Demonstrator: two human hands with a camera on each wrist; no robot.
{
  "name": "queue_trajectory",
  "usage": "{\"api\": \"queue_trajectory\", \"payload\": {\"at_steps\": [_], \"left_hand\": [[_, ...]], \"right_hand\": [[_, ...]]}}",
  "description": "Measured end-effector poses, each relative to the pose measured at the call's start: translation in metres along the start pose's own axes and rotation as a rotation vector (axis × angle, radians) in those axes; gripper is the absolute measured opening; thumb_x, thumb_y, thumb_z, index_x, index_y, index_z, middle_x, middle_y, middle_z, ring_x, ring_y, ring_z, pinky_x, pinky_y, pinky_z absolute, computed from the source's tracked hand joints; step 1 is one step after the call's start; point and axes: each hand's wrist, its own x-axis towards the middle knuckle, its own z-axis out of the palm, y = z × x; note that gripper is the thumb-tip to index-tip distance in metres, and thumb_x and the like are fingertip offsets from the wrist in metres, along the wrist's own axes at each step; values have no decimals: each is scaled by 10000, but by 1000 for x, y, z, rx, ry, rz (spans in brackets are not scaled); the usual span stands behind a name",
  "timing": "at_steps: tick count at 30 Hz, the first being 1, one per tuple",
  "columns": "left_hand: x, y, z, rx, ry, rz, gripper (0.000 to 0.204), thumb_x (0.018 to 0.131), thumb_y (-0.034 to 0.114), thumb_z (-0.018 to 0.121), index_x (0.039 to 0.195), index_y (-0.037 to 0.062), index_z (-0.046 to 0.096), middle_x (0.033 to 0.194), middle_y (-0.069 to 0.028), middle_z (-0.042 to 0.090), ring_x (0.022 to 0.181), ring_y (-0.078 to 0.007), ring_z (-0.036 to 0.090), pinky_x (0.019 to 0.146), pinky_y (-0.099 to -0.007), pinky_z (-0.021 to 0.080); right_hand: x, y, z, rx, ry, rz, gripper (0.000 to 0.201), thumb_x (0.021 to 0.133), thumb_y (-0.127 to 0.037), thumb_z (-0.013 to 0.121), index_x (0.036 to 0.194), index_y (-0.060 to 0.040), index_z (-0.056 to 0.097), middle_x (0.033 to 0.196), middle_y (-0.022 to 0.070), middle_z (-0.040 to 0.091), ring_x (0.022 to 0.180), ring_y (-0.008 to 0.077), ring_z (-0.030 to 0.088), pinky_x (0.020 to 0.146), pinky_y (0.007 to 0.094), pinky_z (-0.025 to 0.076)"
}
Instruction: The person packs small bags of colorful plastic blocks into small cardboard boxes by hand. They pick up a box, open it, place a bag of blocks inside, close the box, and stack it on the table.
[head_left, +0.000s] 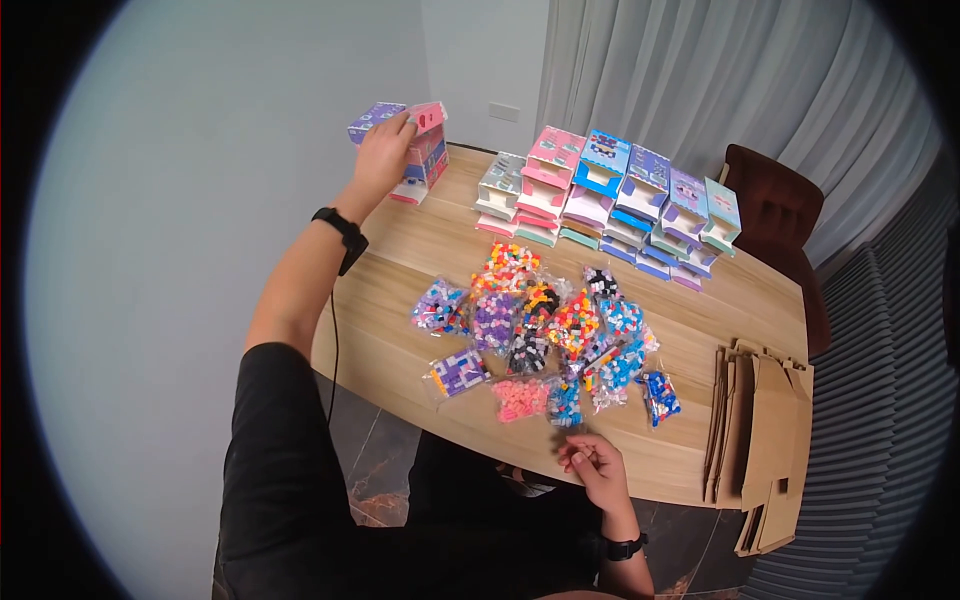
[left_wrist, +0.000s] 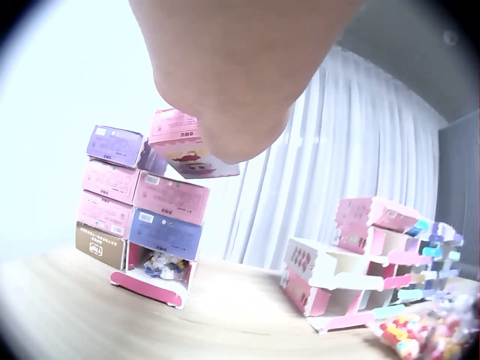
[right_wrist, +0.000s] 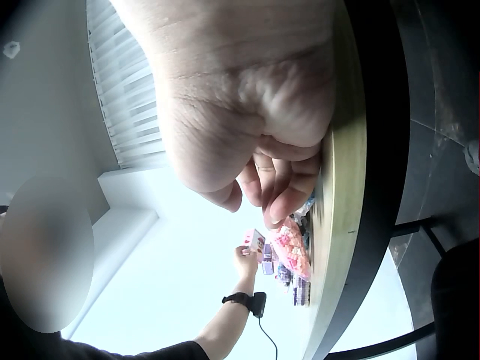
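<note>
Pink box (head_left: 428,117) is at the upper left of the frame, gripped from above by the left hand (head_left: 382,158), whose fingers curl over it. The box lies just at the fingertips, at the far end of the outstretched left arm. In the left wrist view it sits tilted, its lower edge sloping down to the right, above the right-hand column of a stack of boxes (left_wrist: 166,232) and beside a purple box (left_wrist: 116,146). The hand covers part of it, so the run of its long axis and whether it touches the stack cannot be told.

The left hand is much the nearer one. The right hand (head_left: 597,472) is at the lower middle, by the near edge of the counter (head_left: 400,290), its fingers loosely curled with nothing seen in them. Bags of small coloured pieces (head_left: 495,320) lie between the two hands and to the right, and a row of open boxes (head_left: 556,150) stands at the upper middle. Flattened cardboard (head_left: 775,430) lies at the right. Beyond the counter are a brown chair (head_left: 780,200) and a pale curtain (head_left: 640,60).
</note>
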Motion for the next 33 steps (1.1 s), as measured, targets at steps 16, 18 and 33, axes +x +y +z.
{"api": "queue_trajectory", "payload": {"at_steps": [16, 18, 33], "left_hand": [[-125, 178, -174, -1868, -247, -1156, 386, 882, -40, 564, 1244, 12, 442, 1125, -83, 609, 985, -140, 618, 835, -275, 515], [-145, 220, -183, -2027, -277, -1136, 464, 869, -86, 538, 1300, 25, 410, 1195, -94, 578, 1064, -154, 599, 882, -293, 508], [-187, 321, -228, -2119, -611, -864, 629, 858, -108, 556, 1416, 73, 330, 1332, -88, 498, 1242, -168, 496, 994, -302, 416]], "right_hand": [[1, -2, 2, -16, -20, -31, 286, 968, -9, 522, 1255, -7, 532, 1053, 97, 638, 950, 154, 623, 794, 262, 508], [0, -11, 11, 6, -29, -11, 370, 956, 9, 532, 1320, -17, 477, 1117, 107, 616, 1003, 173, 617, 816, 269, 506], [-5, -22, 40, 57, -33, -113, 493, 914, 30, 583, 1362, -9, 379, 1171, 107, 609, 960, 145, 644, 697, 245, 545]]}}
